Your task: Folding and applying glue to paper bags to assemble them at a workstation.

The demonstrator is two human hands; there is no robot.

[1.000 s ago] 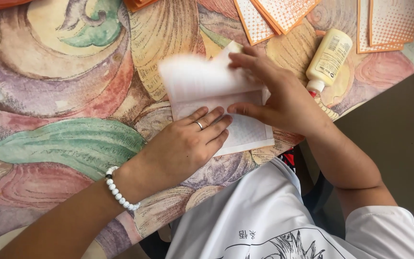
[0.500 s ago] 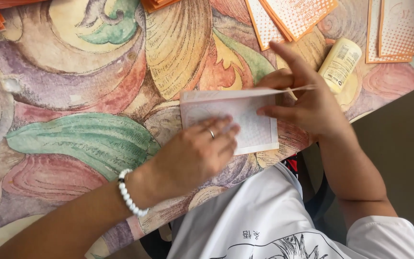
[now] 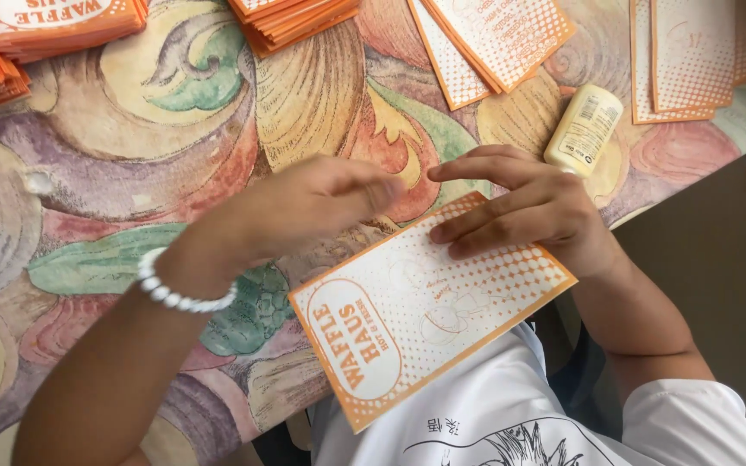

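**A:** What have we got at the table edge?

**B:** An orange-and-white paper sleeve (image 3: 429, 315) lies flat and slanted on the colourful patterned tablecloth (image 3: 88, 173), its lower corner hanging off the edge over the person's white shirt (image 3: 511, 414).

**A:** And the right hand?

**B:** The right hand (image 3: 524, 211) lies on the sleeve's upper corner, fingers stretched out and flat, pressing rather than gripping.

**A:** The left?

**B:** The left hand (image 3: 304, 207) hovers just above the table beside that same corner, blurred, fingers loosely together, closed on nothing I can see. A white bead bracelet (image 3: 179, 289) sits on its wrist.

**A:** Anything around them?

**B:** A small cream-coloured bottle (image 3: 584, 129) lies on its side just beyond the right hand. Loose orange dotted sleeves (image 3: 498, 34) are spread along the far side, more (image 3: 692, 56) at the right corner, and neat orange stacks (image 3: 295, 17) sit at the top, with others (image 3: 53, 26) piled at the far left.
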